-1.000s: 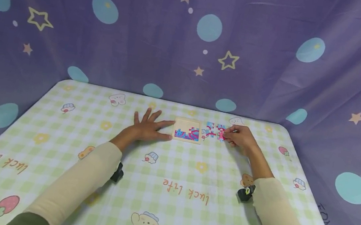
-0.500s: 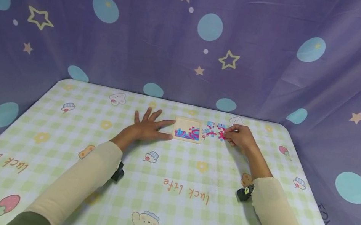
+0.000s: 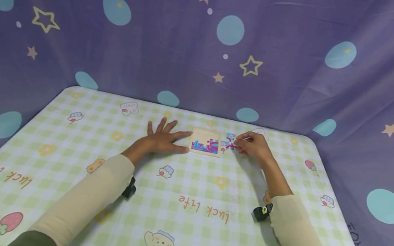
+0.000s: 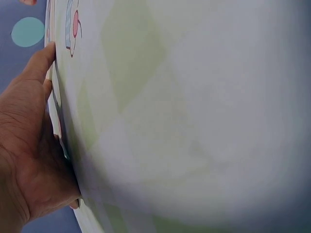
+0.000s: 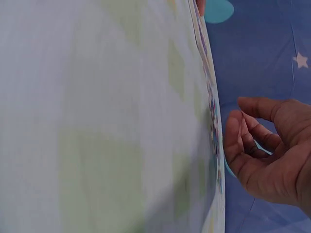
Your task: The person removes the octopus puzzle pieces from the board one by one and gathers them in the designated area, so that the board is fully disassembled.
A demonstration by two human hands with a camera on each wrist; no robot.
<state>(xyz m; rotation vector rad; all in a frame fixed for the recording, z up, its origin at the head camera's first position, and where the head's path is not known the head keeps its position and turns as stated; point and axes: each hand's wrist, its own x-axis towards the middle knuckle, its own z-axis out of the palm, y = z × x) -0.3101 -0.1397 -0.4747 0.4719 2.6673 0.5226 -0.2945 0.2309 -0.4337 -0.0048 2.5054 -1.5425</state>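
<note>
A small wooden puzzle tray lies near the table's far edge. Joined blue, pink and purple jigsaw pieces fill its near part. My left hand is spread flat, with a fingertip and the thumb touching the tray's left side. Loose jigsaw pieces lie right of the tray. My right hand is over them and hides some. In the right wrist view, the right hand is raised off the table, fingers loosely curled and thumb near the index finger; I see no piece between them.
A checked tablecloth with printed cartoons covers the table. Behind it and at the sides hangs a purple curtain with stars and dots. Dark wrist cameras sit under both sleeves.
My right hand has moved left and up, from the outer loose pieces toward those nearer the tray, now covering the outer ones. The left hand and tray have stayed in place.
</note>
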